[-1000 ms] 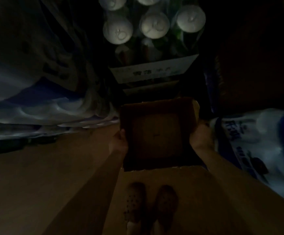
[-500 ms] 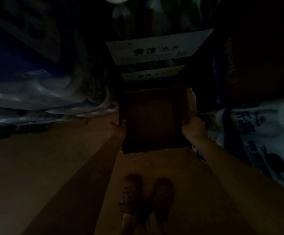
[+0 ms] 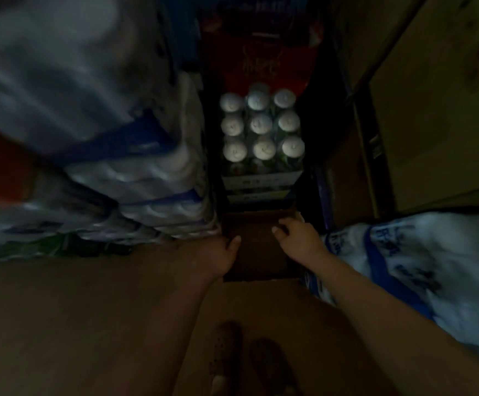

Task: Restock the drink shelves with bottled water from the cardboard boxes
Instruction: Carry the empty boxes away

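Hands: left hand grips the left wall of an empty cardboard box, right hand curls over its right rim | box on floor | bottled water just beyond, still boxed | restocking apparently unfinished, shelves unseen

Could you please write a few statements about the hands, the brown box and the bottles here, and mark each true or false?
1. Both hands are on the brown cardboard box. True: the left hand grips its left edge, the right hand its right side.
2. The bottle caps stand in a three-by-three block. True.
3. The bottles stand inside the brown box. False: they stand in a printed tray beyond it.
4. The person is barefoot. False: dark shoes show below.
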`<state>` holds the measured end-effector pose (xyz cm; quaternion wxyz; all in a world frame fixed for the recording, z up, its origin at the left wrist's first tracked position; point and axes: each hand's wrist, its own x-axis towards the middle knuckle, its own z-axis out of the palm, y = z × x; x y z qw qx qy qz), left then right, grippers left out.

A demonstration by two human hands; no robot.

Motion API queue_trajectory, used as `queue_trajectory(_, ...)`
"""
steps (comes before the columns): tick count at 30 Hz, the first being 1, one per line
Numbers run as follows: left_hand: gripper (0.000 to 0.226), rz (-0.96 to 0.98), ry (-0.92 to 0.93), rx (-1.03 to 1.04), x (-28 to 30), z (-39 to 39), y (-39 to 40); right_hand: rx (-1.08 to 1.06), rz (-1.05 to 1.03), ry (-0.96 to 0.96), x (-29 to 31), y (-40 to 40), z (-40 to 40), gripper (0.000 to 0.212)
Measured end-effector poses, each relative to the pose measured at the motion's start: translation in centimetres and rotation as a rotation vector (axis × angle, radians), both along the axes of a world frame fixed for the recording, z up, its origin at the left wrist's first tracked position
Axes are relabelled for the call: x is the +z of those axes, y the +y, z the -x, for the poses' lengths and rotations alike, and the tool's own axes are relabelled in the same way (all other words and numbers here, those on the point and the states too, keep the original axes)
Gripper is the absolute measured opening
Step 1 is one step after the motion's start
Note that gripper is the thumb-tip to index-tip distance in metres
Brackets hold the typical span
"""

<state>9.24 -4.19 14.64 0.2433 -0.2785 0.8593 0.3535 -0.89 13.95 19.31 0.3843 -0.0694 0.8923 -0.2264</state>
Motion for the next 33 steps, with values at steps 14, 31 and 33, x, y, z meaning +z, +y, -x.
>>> queue_trajectory(14,0.051,0.242,0.225,-0.044,35.3,-3.9,-0.8,0.338,0.148,0.349,32.1,-5.2,-1.7,0.037)
queue_trajectory(31,0.049,0.559,0.160,0.626,50.3,-36.1,-16.2,1.164,0.450,0.441,45.0,-30.6,-25.3,0.027)
queue_trajectory(33,0.051,0.625,0.122,0.725,50.6,-40.9,-18.5,1.262,0.450,0.468,45.8,-34.2,-29.8,0.028)
